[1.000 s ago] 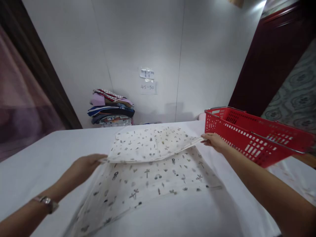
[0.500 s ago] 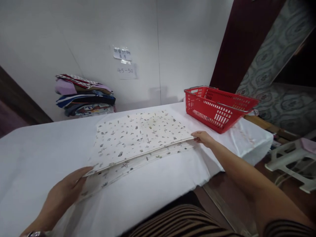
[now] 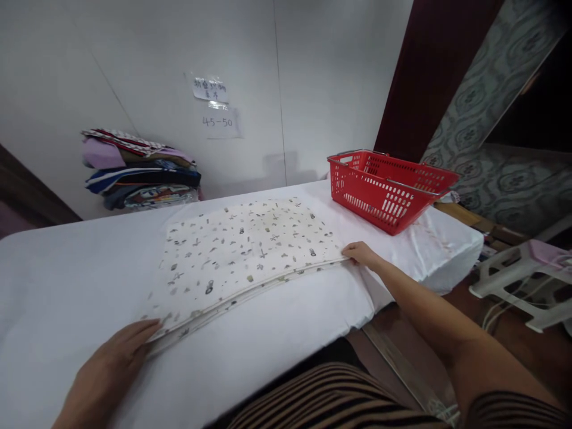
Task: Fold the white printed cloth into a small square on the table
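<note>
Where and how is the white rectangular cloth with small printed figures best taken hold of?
Probably best pinched at both near corners, from the person's side: the white printed cloth lies wide and mostly flat, and its layers' edges run close together there.

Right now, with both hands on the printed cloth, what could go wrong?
1. The printed cloth has layers showing unevenly along its near edge, so they may end up misaligned.
2. The left hand and right hand hold only the near corners; uneven tension could crease the middle.
3. The red basket stands just beyond the right hand, so a wide sweep might bump it.
</note>
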`<state>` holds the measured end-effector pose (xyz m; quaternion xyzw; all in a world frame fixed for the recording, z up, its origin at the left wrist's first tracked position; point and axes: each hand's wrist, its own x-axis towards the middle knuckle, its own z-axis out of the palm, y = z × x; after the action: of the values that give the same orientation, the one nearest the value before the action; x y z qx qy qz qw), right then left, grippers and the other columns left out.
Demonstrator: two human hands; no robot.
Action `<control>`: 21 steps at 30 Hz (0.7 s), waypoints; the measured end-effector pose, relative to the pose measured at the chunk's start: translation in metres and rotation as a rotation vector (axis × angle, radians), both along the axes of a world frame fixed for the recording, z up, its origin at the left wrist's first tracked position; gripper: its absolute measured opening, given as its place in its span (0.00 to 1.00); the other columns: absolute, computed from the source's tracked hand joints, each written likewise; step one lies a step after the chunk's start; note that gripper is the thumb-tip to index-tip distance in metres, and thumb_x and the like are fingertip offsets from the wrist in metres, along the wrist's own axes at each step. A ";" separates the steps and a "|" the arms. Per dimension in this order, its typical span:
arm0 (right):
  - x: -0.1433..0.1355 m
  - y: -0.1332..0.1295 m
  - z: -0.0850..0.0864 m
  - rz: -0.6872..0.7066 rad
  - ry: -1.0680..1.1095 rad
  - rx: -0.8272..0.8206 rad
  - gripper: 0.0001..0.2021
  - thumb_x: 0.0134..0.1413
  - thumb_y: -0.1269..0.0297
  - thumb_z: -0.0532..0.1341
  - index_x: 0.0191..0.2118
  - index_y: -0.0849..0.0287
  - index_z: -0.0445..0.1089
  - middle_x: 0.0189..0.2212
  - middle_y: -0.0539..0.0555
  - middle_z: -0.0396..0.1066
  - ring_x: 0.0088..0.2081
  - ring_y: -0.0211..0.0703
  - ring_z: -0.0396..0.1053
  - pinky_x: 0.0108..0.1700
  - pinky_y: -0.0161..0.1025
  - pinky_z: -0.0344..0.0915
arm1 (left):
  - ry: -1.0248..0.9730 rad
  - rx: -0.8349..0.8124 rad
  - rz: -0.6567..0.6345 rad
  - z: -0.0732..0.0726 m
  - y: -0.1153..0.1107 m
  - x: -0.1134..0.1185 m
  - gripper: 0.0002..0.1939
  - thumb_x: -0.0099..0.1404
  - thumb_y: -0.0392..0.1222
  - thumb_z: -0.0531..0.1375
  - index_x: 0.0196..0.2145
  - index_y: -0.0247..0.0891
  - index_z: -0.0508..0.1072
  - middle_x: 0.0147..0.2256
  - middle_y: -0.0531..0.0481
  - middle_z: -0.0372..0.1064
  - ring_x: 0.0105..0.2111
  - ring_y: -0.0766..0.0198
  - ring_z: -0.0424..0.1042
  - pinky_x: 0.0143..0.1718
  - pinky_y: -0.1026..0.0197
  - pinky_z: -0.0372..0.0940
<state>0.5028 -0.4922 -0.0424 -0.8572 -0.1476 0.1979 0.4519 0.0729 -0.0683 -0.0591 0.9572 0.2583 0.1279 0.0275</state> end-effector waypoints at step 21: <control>-0.049 0.022 0.007 0.443 -0.918 -0.430 0.11 0.57 0.68 0.54 0.38 0.56 0.75 0.38 0.57 0.72 0.43 0.46 0.67 0.42 0.37 0.61 | 0.140 0.101 -0.372 0.026 -0.115 0.147 0.20 0.62 0.32 0.48 0.49 0.37 0.70 0.47 0.43 0.68 0.47 0.55 0.66 0.47 0.52 0.61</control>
<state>0.4539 -0.4699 -0.0352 -0.8771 -0.4622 -0.0800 0.1034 0.2197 -0.1829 -0.0336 0.9951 0.0718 0.0668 -0.0154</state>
